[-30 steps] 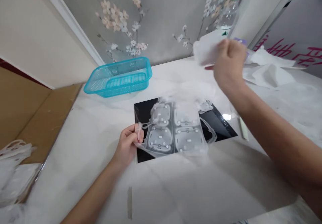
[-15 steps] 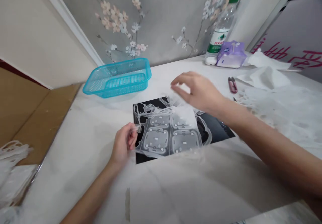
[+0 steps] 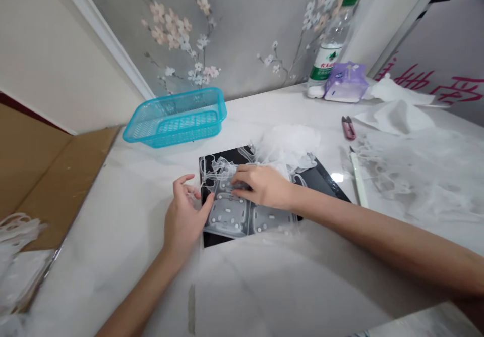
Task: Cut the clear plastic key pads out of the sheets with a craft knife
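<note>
Black mat (image 3: 321,181) runs lengthwise left-right under clear sheet (image 3: 229,212); your right hand (image 3: 264,185) curls over mat, left hand (image 3: 184,216) spreads beside, holds unclear.

The water bottle (image 3: 333,44) had 农夫 in red on its label (image 3: 324,67). Right of the bottle, a grey board (image 3: 461,34) had big pink writing (image 3: 410,79), too unclear to read. The purple tissue pack (image 3: 346,83) beside the bottle had a mark too small to read.
</note>
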### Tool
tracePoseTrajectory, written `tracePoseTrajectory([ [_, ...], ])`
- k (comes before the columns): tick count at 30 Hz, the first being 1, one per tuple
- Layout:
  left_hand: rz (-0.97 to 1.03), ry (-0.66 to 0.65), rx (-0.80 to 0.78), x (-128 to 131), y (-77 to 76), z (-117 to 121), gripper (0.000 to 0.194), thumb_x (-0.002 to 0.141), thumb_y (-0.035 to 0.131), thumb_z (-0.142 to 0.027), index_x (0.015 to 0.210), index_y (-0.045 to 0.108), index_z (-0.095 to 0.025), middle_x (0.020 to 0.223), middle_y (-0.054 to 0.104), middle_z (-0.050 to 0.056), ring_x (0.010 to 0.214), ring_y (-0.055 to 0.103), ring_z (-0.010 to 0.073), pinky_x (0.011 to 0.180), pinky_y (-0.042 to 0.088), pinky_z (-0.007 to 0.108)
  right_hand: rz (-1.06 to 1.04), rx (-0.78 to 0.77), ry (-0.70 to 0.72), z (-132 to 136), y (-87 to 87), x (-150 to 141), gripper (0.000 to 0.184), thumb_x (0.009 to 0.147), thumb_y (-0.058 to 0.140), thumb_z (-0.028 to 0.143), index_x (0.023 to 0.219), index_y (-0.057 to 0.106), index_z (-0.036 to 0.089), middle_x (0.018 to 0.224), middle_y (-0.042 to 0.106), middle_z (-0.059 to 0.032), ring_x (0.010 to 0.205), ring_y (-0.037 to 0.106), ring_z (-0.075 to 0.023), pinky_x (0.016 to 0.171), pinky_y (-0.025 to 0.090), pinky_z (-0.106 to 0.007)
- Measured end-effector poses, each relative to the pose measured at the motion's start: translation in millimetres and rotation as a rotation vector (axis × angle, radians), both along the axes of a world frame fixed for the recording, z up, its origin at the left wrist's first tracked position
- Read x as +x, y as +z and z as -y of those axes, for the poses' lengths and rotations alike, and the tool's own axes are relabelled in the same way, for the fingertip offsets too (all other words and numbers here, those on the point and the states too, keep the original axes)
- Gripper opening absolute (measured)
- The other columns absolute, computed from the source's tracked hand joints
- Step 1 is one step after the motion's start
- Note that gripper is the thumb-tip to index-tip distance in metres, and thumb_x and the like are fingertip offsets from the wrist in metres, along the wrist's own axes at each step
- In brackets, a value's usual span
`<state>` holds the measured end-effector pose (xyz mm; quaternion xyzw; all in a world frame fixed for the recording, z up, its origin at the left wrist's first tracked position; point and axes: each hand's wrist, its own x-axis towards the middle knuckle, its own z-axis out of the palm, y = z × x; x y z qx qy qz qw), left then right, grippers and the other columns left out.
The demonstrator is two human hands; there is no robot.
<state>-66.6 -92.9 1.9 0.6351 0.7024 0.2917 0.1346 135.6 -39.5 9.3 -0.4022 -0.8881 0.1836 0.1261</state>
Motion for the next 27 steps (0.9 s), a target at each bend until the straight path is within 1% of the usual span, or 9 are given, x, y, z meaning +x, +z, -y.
tracePoseTrajectory([
  [2,-0.098,0.027,0.1,-2,-0.9,-1,0.063,0.074,0.065,-0.039,0.127,0.037,-0.021,0.102,0.057,0.005,0.074,0.057,0.0186,0.062,0.04,0.027,0.081,0.078,0.011,5,3.4,-4,0.021,0.091,0.05,0.03,0.096,0.065,0.016,0.099,0.064,-0.0076,0.08,0.062,-0.0191,0.057,0.037,-0.028],
  [4,-0.141,0.034,0.176,-3,-1.2,-3,0.07,0.072,0.067,-0.04,0.131,0.035,-0.018,0.113,0.054,0.01,0.093,0.057,0.0244,0.073,0.043,0.031,0.183,0.174,0.055,12,5.3,-9,0.021,0.091,0.044,0.021,0.092,0.064,0.014,0.094,0.063,-0.0093,0.074,0.061,-0.0198,0.052,0.034,-0.029],
  [8,-0.197,0.079,0.175,-6,4.3,-6,0.07,0.073,0.066,-0.048,0.13,0.039,-0.017,0.099,0.054,0.007,0.085,0.056,0.0247,0.073,0.044,0.034,0.24,0.218,0.072,19,3.6,-17,0.027,0.085,0.038,0.005,0.096,0.061,0.012,0.096,0.062,-0.0124,0.072,0.06,-0.0205,0.049,0.031,-0.03],
  [11,-0.224,0.122,0.268,-8,12.7,-8,0.068,0.069,0.069,-0.049,0.125,0.048,-0.015,0.107,0.052,0.011,0.094,0.053,0.0278,0.088,0.04,0.041,0.206,0.193,-0.017,17,1.9,-15,0.024,0.089,0.036,0.01,0.1,0.057,0.012,0.098,0.06,-0.0119,0.068,0.059,-0.0193,0.049,0.032,-0.031],
  [14,0.132,0.014,0.105,-6,18.9,-9,0.043,0.066,0.072,-0.047,0.097,0.066,-0.017,0.107,0.056,0.01,0.103,0.05,0.0292,0.096,0.035,0.039,0.041,0.153,-0.112,16,1.7,-13,0.022,0.094,0.033,0.019,0.099,0.054,0.013,0.097,0.059,-0.0086,0.068,0.058,-0.0167,0.055,0.038,-0.03],
  [17,0.512,-0.161,-0.215,3,18.5,-5,0.033,0.067,0.069,-0.05,0.067,0.065,-0.017,0.078,0.062,0.006,0.083,0.057,0.0247,0.078,0.045,0.032,-0.219,0.112,-0.116,21,1.7,-14,0.02,0.095,0.034,0.021,0.096,0.053,0.014,0.097,0.058,-0.0067,0.076,0.058,-0.0156,0.063,0.042,-0.027],
  [21,0.674,-0.169,-0.28,15,12.4,2,0.036,0.065,0.072,-0.047,0.082,0.068,-0.016,0.07,0.064,0.003,0.069,0.058,0.019,0.062,0.045,0.025,-0.367,0.08,-0.016,28,2.9,-17,0.02,0.094,0.037,0.021,0.099,0.055,0.014,0.098,0.059,-0.0071,0.083,0.058,-0.0157,0.068,0.044,-0.026],
  [23,0.72,-0.154,-0.273,16,9.8,4,0.033,0.064,0.073,-0.045,0.079,0.067,-0.016,0.067,0.063,0.001,0.063,0.055,0.0163,0.056,0.043,0.022,-0.375,0.051,0.004,29,5.1,-17,0.021,0.094,0.042,0.027,0.102,0.056,0.014,0.102,0.06,-0.0072,0.081,0.059,-0.0153,0.068,0.044,-0.026],
  [27,0.77,-0.182,-0.28,13,5.9,6,0.031,0.065,0.074,-0.044,0.076,0.068,-0.016,0.066,0.064,0.002,0.064,0.057,0.0171,0.059,0.046,0.023,-0.339,0.008,0.057,22,11.0,-12,0.03,0.088,0.055,0.041,0.1,0.061,0.014,0.1,0.063,-0.0068,0.081,0.06,-0.0158,0.068,0.043,-0.026],
])
